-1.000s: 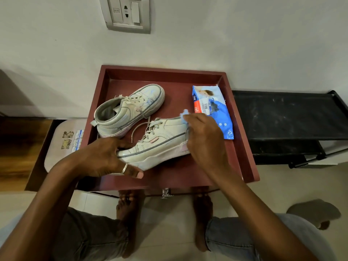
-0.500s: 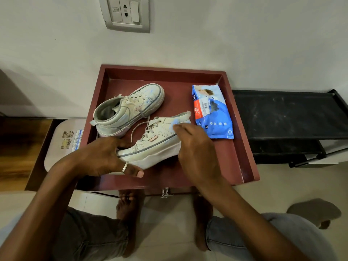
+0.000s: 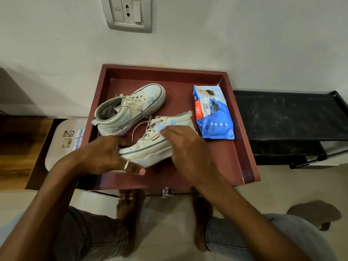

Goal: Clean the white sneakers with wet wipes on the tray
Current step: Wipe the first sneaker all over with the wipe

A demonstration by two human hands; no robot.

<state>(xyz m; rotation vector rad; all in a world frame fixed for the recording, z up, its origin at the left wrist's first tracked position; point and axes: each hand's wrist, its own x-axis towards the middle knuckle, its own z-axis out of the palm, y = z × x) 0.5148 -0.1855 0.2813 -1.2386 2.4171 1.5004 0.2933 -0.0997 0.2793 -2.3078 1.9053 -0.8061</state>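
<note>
The fingers (image 3: pixel 169 132) of the right hand (image 3: pixel 188 151) are bent down onto the upper of the near sneaker (image 3: pixel 150 147), and a pale blue wet wipe (image 3: pixel 162 127) is held under them. Only a small part of the wipe is seen past the fingertips, beside the laces. How tightly it is pinched cannot be told, because the fingers are seen from the back.

The fingers (image 3: pixel 114 143) of the left hand (image 3: pixel 103 155) are curled round the heel end of the same sneaker. The thumb, on which a ring (image 3: pixel 125 165) is worn, is laid along the white sole. This sneaker is held tilted at the front middle of the tray (image 3: pixel 243 147), with its sole edge turned towards the person and its toe pointed to the tray's back right.

The far sneaker (image 3: pixel 130 108) is placed in the back left part of the tray, just beside the near one, and blue marks are seen on its toe. A blue pack of wet wipes (image 3: pixel 213 117) is laid flat along the right side of the tray.

Above the tray a wall socket (image 3: pixel 128 14) is fixed on the wall. To the right of the tray a black rack (image 3: pixel 282 117) is seen. At the left of the tray a stool (image 3: pixel 64 147) with stickers is partly hidden under the tray's edge.
</note>
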